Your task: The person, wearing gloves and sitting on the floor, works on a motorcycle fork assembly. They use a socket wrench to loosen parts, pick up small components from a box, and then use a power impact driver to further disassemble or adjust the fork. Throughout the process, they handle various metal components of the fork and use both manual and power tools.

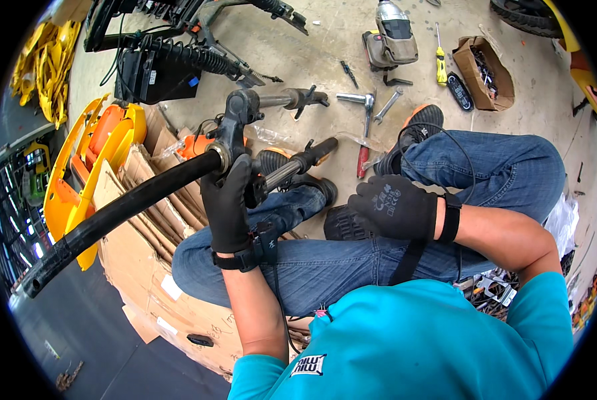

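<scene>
A front fork [138,191] with a long black steering tube slants across my left side. Its two legs point away from me, and its crown [240,110] is grey metal. My left hand [226,208], in a black glove, is closed around the fork just below the crown, beside the near leg. Over my lap, my right hand [393,208], also gloved, is curled into a fist away from the fork. Whatever its fingers may hold is hidden. A red-handled ratchet wrench [363,160] lies on the floor between my feet, with an open-end wrench [388,107] near it.
Flattened cardboard [152,267] and yellow-orange body panels [92,173] lie to my left. Ahead are a cordless impact wrench [395,40], a yellow screwdriver [440,63] and an open box of small parts [472,93]. A partly built vehicle frame [172,57] stands at far left.
</scene>
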Motion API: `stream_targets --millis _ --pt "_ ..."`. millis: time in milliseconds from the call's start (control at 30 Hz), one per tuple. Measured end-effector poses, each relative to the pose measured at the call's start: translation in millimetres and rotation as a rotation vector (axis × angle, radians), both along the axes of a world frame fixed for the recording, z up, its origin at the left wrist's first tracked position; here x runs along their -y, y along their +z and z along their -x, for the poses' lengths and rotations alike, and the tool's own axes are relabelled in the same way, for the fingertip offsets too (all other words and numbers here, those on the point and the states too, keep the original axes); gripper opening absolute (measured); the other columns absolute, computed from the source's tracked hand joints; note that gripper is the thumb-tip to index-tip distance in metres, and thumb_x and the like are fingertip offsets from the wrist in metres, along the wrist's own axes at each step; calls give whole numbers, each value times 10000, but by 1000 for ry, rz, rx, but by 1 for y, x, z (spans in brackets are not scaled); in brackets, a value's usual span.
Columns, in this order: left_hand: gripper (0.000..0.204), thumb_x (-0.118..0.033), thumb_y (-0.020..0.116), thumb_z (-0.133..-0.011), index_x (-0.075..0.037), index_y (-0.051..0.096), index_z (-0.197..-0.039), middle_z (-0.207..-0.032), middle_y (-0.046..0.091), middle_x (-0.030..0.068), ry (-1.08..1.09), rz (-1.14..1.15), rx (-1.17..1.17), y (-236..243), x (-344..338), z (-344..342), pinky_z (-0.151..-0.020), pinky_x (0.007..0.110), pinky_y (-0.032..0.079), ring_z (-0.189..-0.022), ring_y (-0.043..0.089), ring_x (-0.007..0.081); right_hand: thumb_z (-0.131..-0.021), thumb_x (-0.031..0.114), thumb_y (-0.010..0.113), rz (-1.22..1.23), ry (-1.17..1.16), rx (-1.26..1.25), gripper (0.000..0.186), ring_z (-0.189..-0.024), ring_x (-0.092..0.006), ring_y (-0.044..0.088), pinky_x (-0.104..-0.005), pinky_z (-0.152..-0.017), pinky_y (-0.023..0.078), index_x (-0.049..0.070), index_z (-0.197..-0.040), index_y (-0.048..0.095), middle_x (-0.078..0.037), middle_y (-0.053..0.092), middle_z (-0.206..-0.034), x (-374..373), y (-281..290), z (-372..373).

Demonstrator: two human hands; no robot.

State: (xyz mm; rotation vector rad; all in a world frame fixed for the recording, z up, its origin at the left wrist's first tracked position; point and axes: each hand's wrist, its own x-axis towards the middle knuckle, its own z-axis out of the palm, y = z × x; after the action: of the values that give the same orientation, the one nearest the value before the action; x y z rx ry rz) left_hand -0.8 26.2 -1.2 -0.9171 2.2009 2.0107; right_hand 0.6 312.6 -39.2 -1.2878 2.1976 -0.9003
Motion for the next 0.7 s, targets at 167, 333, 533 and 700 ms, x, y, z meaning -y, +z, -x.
stream_targets --millis 167,333,533,700 --pt "225 -118 669 -880 -27 599 -1074 -775 687 84 12 15 -2 1 -1 -1 -490 221 482 -609 643 120 -760 165 642 5 -7 -7 182 -761 -270 642 -397 -630 501 70 -913 614 -104 615 -813 0 0 -1" --pt "225 -120 665 -884 -27 595 -1077 -764 685 80 2 4 13 1 -1 0 -469 213 469 -574 630 112 -755 159 643 29 -22 -31 194 -753 -274 639 -397 -631 501 64 -922 618 -105 616 -814 -1 -3 -3" --pt "225 -109 661 -887 -27 590 -1083 -763 685 81 -6 19 -11 0 -1 0 -471 206 480 -587 644 110 -749 152 646 29 -13 -18 212 -755 -274 638 -396 -635 503 58 -938 627 -103 615 -813 -2 -5 -3" --pt "225 -108 661 -888 -29 590 -1086 -766 686 82 -2 2 0 2 -3 0 -489 200 493 -608 656 110 -747 149 647 15 -11 -8 221 -772 -273 642 -394 -647 505 55 -945 624 -106 617 -820 -1 -4 -3"
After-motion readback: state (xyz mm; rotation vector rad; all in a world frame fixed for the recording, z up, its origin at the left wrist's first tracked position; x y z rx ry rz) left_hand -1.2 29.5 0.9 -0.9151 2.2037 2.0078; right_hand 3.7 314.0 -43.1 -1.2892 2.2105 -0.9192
